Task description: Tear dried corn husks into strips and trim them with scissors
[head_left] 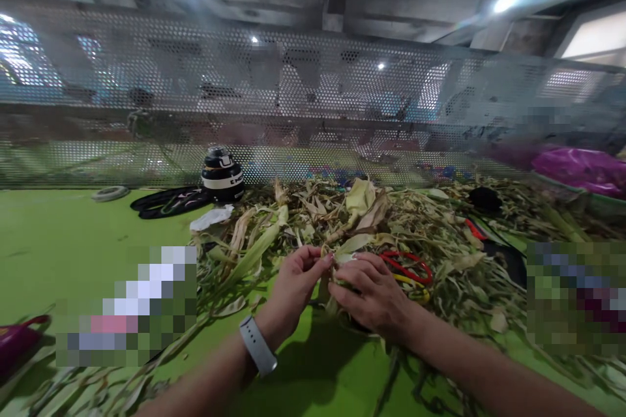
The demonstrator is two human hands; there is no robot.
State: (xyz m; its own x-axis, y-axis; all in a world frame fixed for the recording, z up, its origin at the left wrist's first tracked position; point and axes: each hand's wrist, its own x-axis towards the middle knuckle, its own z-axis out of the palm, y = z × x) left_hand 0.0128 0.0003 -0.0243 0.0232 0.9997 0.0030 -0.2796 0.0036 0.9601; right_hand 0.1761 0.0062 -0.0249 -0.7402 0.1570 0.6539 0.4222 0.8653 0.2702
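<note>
My left hand [296,283] pinches thumb against fingers on the end of a pale dried leaf [355,244], above the green tabletop [313,358]. Close against it, my right hand [374,293] curls its fingers around the same leaf; what lies under the palm is partly hidden. A watch with a light strap [258,345] is on my left wrist. Just beyond both hands spreads a heap of wilted leaves and stalks [435,228]. Beside my right hand lie a red loop [408,267] and a yellow loop [415,285], half buried in leaves.
A black bottle with a white band [223,176] stands at the back left, near a black coiled strap [169,201] and crumpled white paper [211,217]. A perforated metal screen [274,104] closes the back. At right, a purple bag [581,169] sits in a tub. Pixelated patches cover both sides.
</note>
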